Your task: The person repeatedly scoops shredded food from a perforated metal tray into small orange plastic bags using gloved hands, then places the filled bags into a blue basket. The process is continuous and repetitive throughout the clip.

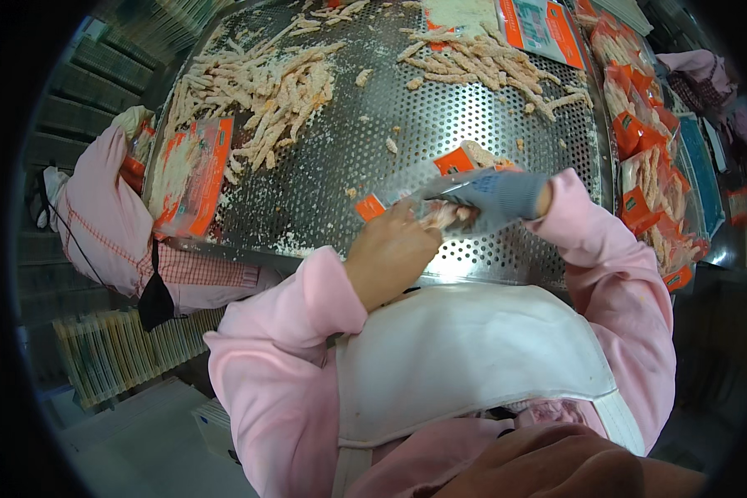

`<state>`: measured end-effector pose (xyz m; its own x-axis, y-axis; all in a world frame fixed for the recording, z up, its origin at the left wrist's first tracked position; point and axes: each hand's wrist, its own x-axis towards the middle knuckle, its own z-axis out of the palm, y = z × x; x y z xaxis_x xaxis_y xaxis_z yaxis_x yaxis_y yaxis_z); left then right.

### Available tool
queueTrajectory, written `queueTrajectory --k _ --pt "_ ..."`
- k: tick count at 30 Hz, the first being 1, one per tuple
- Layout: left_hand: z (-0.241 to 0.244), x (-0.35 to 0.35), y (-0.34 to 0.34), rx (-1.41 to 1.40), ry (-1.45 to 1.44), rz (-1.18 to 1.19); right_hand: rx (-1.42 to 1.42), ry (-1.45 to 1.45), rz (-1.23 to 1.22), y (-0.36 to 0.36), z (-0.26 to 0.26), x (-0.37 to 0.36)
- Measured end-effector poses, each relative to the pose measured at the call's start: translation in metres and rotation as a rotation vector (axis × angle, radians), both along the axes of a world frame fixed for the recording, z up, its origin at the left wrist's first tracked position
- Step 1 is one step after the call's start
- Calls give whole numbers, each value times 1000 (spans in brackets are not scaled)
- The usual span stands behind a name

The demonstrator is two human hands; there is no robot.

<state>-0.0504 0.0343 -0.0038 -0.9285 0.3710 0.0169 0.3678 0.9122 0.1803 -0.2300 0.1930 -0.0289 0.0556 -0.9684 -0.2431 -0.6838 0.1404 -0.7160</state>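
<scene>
A clear plastic bag (404,185) with orange printed parts is between my two hands, over the near side of a perforated metal tray (373,124). My bare left hand (395,246) grips it from the near left, its fingers bent at the plastic. On the right, my right hand (498,194) wears a grey-blue knit glove and holds the same bag; some of its fingers are hidden by plastic. Just beyond the hands lies an orange-printed packet part (454,161) beside a coated food piece (480,154); whether it belongs to the same bag is unclear.
Coated food strips lie in a left pile (280,93) and a right pile (473,62). Flat printed bags rest at the tray's left edge (215,180) and far right (544,31). Filled bags (638,140) line the right side. A co-worker's pink sleeve (99,211) is at left.
</scene>
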Motion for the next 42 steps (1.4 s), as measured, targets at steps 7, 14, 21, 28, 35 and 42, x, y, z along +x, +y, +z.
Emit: queueTrajectory --k 7,14,21,28,35,42 --pt "-5 -13 -8 -64 85 29 -188 -81 -852 51 -105 -82" --pt "4 -22 -5 68 15 -57 -387 -172 -1182 60 -150 -77" --pt "17 -23 -5 189 143 10 -1230 -1383 -253 22 72 -12" --pt "-8 -27 -9 63 148 -139 105 96 -102 14 -73 -14" --pt "-27 -31 -20 95 183 -183 -63 -581 -524 22 -22 -119" --pt "-5 -56 -7 133 73 -323 239 662 -883 84 -142 -275"
